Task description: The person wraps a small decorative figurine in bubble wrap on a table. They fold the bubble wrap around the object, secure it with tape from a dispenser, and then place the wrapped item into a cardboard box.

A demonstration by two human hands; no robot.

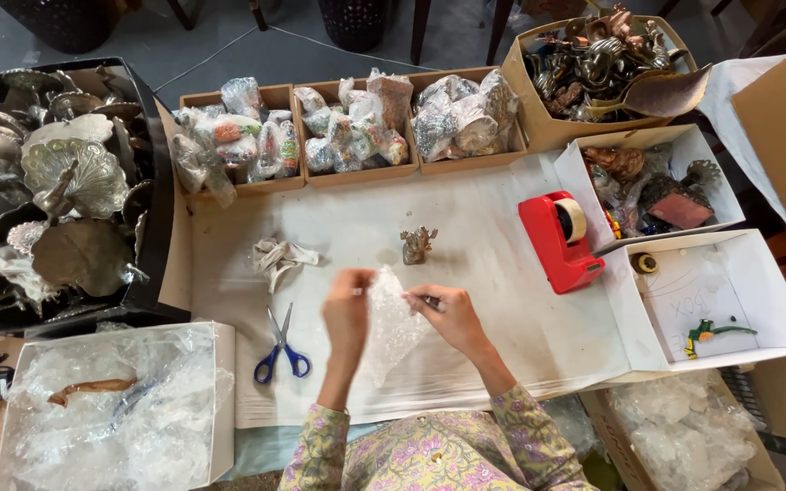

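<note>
Left hand [347, 305] and right hand [452, 314] each with grip clamped on bubble wrap sheet [393, 327], above white worktop [493, 273], small metal figurine [418, 245] beyond, blue-handled scissors [280, 350] to left

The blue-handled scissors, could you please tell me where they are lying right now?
In the head view, the blue-handled scissors lie on the white table covering, just left of the left hand and below the crumpled white wrapping scrap.

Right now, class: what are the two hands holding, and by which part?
Both hands, left hand and right hand, hold one bubble wrap sheet by its upper corners.
</note>
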